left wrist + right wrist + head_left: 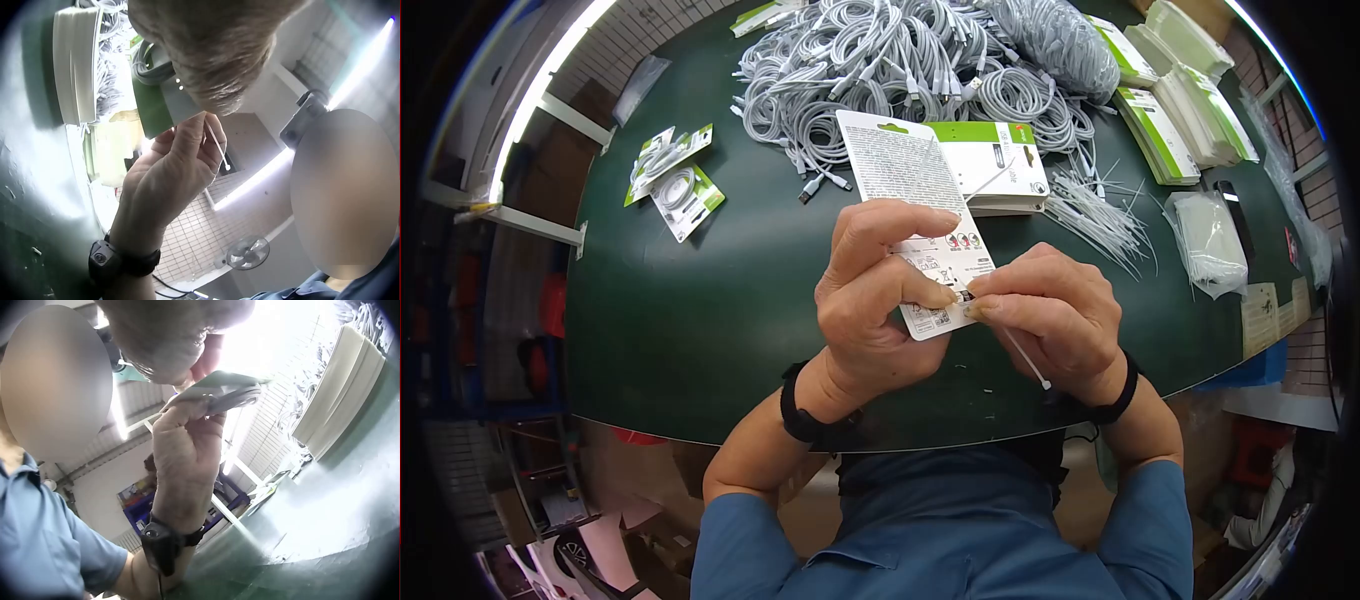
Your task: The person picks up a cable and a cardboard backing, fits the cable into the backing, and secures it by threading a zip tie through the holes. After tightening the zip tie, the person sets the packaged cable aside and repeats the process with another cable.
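Observation:
My left hand (880, 300) grips a printed packaging card (890, 165), tilted, its text side facing up and its hang hole at the far end. A coiled grey cable (153, 65) lies against the card's other face, as both wrist views show. At the card's near right edge, my right hand (1055, 310) pinches a thin white cable tie (1028, 358) between thumb and fingers. The tie's head end sticks out below that hand, toward the body. Fingertips of both hands meet close together at the card's lower corner, covering the tie's other end.
Behind the card stands a stack of green-white cards (1000, 175). A big heap of coiled cables (870, 60) fills the back. Loose cable ties (1105, 215) lie to the right, near more card stacks (1160, 135) and a plastic bag (1208, 240). Carded cables (680, 195) lie left.

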Demonstrator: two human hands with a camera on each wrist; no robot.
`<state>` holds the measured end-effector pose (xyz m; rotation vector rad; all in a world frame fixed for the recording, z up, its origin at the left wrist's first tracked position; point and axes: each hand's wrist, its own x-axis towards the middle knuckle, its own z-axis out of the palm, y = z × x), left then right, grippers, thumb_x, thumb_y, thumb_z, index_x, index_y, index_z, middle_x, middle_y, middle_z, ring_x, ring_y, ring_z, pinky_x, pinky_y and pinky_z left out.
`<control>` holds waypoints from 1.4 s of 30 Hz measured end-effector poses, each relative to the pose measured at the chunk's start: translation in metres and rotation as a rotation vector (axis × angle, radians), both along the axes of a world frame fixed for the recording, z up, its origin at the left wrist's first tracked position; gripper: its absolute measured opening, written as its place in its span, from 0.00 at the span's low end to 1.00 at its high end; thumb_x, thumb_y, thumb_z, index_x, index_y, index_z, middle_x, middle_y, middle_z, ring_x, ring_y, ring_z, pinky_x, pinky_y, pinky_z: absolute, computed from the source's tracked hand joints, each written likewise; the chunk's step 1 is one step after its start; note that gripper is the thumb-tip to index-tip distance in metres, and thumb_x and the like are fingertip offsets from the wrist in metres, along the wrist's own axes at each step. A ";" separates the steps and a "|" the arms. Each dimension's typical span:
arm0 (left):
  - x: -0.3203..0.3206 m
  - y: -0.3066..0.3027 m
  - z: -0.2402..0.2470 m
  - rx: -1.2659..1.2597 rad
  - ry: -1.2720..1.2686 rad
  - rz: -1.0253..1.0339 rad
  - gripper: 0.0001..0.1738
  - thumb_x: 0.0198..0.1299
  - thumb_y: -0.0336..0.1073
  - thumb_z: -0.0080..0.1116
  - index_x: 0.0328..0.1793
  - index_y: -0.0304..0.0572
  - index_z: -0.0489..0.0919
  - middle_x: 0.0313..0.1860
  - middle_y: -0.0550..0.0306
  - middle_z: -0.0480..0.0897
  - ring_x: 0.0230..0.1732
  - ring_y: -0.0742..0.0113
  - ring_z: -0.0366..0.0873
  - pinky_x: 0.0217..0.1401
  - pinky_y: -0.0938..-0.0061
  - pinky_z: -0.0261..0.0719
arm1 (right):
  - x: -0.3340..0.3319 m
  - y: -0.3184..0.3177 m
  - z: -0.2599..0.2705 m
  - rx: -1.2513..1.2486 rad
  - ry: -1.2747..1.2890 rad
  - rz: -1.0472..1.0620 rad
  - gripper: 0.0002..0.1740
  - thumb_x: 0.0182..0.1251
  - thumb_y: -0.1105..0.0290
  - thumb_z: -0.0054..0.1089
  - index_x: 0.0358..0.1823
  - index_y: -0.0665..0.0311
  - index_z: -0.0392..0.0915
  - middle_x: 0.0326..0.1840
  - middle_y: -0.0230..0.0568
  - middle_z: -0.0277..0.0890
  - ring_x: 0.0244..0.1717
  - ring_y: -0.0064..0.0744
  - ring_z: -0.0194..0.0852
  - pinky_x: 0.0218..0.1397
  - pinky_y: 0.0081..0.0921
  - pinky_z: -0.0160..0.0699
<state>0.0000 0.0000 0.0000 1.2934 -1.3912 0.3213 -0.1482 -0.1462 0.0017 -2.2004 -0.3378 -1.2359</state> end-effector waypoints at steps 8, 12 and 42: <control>-0.007 -0.004 0.002 -0.018 0.022 0.011 0.18 0.41 0.24 0.84 0.28 0.46 0.80 0.55 0.50 0.88 0.53 0.50 0.83 0.53 0.63 0.82 | 0.005 -0.003 0.007 0.114 0.121 0.002 0.13 0.57 0.82 0.79 0.42 0.62 0.88 0.41 0.38 0.89 0.35 0.35 0.88 0.36 0.27 0.86; -0.011 -0.003 0.012 0.035 0.026 -0.019 0.17 0.42 0.21 0.81 0.31 0.45 0.81 0.54 0.50 0.88 0.53 0.49 0.84 0.53 0.63 0.83 | 0.000 -0.014 0.020 0.332 0.328 0.127 0.09 0.61 0.79 0.80 0.41 0.60 0.91 0.40 0.37 0.90 0.36 0.26 0.88 0.37 0.25 0.84; -0.031 -0.013 0.006 0.290 0.916 -0.355 0.09 0.86 0.34 0.55 0.53 0.34 0.79 0.41 0.63 0.86 0.40 0.85 0.77 0.42 0.82 0.79 | 0.005 -0.058 -0.019 1.281 0.716 0.670 0.11 0.75 0.65 0.76 0.45 0.66 0.86 0.44 0.32 0.89 0.41 0.17 0.86 0.46 0.18 0.88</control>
